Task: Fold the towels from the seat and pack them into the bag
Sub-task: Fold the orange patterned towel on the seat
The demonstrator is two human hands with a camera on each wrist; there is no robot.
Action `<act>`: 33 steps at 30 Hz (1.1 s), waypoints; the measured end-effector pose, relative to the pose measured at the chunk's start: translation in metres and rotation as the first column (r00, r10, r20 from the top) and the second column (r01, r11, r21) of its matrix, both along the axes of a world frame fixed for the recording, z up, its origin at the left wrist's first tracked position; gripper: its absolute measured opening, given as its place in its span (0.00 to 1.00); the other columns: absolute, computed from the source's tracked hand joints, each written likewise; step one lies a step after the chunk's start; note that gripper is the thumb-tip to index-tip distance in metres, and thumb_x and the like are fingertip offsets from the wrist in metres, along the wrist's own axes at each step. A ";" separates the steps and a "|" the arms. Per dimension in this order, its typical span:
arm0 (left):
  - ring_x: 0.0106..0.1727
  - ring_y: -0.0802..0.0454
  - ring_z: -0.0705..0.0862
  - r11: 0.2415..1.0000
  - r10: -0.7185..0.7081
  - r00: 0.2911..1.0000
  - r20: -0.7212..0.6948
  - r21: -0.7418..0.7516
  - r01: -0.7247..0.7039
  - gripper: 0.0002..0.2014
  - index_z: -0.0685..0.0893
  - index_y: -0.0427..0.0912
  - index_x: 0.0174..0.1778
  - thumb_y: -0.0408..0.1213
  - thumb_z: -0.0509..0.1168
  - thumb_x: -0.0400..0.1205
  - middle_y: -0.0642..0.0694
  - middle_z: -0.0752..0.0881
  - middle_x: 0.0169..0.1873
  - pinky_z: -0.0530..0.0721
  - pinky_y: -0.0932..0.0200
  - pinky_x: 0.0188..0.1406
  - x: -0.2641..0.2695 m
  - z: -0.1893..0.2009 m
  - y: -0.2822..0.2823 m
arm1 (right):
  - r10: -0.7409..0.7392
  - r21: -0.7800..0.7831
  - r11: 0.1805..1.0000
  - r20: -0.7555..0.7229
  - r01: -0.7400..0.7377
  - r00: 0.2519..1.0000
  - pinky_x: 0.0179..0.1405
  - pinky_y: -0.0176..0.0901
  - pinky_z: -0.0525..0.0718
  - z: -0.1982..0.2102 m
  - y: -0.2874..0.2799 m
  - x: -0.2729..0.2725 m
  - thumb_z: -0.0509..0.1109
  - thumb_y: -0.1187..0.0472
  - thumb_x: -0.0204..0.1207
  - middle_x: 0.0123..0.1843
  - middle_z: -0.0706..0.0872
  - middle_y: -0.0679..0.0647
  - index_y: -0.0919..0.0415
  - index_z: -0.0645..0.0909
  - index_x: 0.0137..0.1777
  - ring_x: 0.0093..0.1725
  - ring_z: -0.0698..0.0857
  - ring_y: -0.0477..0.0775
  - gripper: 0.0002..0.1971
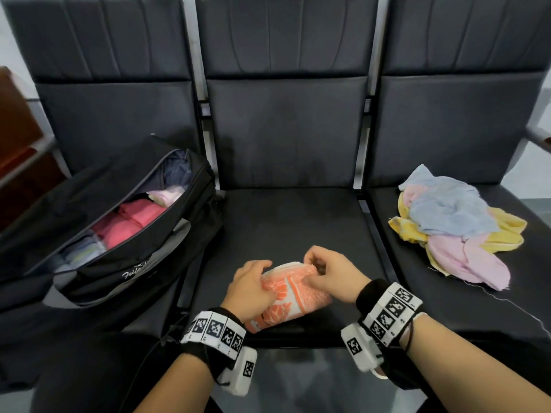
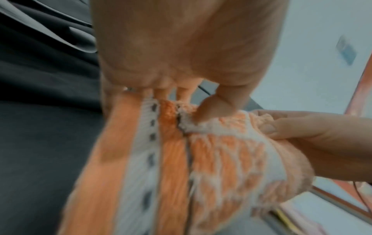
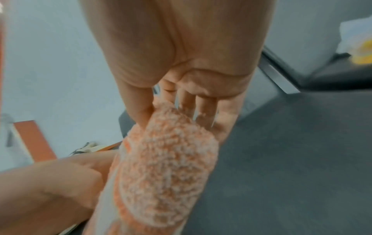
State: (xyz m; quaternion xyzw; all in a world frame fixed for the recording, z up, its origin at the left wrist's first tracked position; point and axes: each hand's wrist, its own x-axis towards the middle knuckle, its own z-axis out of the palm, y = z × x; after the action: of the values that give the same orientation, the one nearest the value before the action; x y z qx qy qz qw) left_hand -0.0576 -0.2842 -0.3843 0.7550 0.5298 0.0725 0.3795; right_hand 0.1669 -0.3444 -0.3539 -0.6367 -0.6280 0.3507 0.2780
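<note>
One folded orange-and-white terry towel (image 1: pixel 286 296) on middle black seat (image 1: pixel 298 222), gripped by left hand (image 1: pixel 250 289) and right hand (image 1: pixel 331 278); three loose cloths piled (image 1: pixel 456 222); one open black bag (image 1: pixel 125 228).

Three seats, one bag, two hands, and towels in three places.

Three black seats (image 1: pixel 286 138) are standing side by side; one open black bag (image 1: pixel 125 234) is lying on the left one. Two hands, left hand (image 1: pixel 249 289) and right hand (image 1: pixel 331 274), are gripping one orange-and-white towel (image 1: pixel 293 293). About three loose towels (image 1: pixel 456 225), blue, yellow and pink, are lying heaped on the right seat. Several folded towels (image 1: pixel 134 222) are showing inside the bag, their exact number unclear.
</note>
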 end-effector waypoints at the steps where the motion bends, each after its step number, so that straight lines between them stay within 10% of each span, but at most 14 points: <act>1: 0.75 0.53 0.72 0.996 -0.081 0.993 0.080 -0.039 0.084 0.39 0.71 0.59 0.78 0.45 0.67 0.65 0.56 0.73 0.74 0.73 0.48 0.78 0.004 0.010 -0.002 | 0.036 0.022 0.999 0.029 -0.036 0.999 0.44 0.47 0.86 0.012 0.001 -0.002 0.76 0.59 0.69 0.41 0.85 0.43 0.44 0.77 0.44 0.40 0.84 0.43 0.12; 8: 0.55 0.49 0.92 0.964 -0.085 0.872 0.482 -0.180 0.193 0.24 0.83 0.45 0.63 0.29 0.77 0.72 0.44 0.92 0.54 0.90 0.46 0.59 0.016 0.044 0.002 | 0.247 0.079 0.962 0.157 -0.262 0.956 0.50 0.42 0.87 0.075 0.023 -0.013 0.75 0.60 0.75 0.52 0.88 0.42 0.40 0.77 0.58 0.51 0.86 0.40 0.17; 13: 0.57 0.42 0.92 0.969 0.086 0.789 0.608 -0.235 0.076 0.18 0.84 0.38 0.64 0.29 0.76 0.78 0.40 0.92 0.55 0.90 0.43 0.58 -0.002 0.057 0.027 | 0.004 0.240 0.970 -0.130 0.027 0.992 0.54 0.32 0.84 0.077 0.057 -0.026 0.76 0.59 0.76 0.56 0.87 0.42 0.43 0.75 0.72 0.55 0.86 0.39 0.26; 17: 0.59 0.39 0.91 0.913 0.371 0.592 0.716 -0.397 -0.092 0.21 0.84 0.36 0.66 0.33 0.74 0.77 0.36 0.91 0.58 0.89 0.45 0.58 -0.030 0.058 0.055 | -0.026 -0.018 1.000 -0.312 0.021 0.950 0.63 0.44 0.85 0.058 0.085 -0.050 0.72 0.52 0.81 0.65 0.85 0.48 0.47 0.63 0.81 0.61 0.86 0.44 0.31; 23: 0.53 0.40 0.93 0.741 0.672 0.303 0.676 -0.618 -0.262 0.15 0.82 0.35 0.68 0.32 0.66 0.86 0.35 0.92 0.55 0.92 0.48 0.42 -0.075 0.054 0.110 | 0.138 -0.144 0.963 -0.458 -0.227 0.878 0.37 0.30 0.86 0.041 0.142 -0.111 0.75 0.61 0.79 0.64 0.87 0.55 0.51 0.67 0.78 0.52 0.91 0.44 0.30; 33: 0.55 0.40 0.92 0.694 0.718 0.232 0.656 -0.652 -0.305 0.16 0.81 0.34 0.71 0.34 0.62 0.88 0.36 0.91 0.58 0.92 0.48 0.43 -0.164 0.088 0.185 | 0.276 0.076 0.961 -0.227 -0.266 0.934 0.69 0.55 0.82 0.068 0.255 -0.204 0.80 0.58 0.72 0.67 0.84 0.49 0.48 0.68 0.81 0.64 0.85 0.49 0.39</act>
State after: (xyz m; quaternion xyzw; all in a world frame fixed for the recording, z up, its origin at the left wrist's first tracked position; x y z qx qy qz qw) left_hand -0.2217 -0.0987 -0.2963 0.2817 0.4737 0.4701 0.6894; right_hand -0.0374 -0.0892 -0.2864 -0.4917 -0.6799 0.4447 0.3135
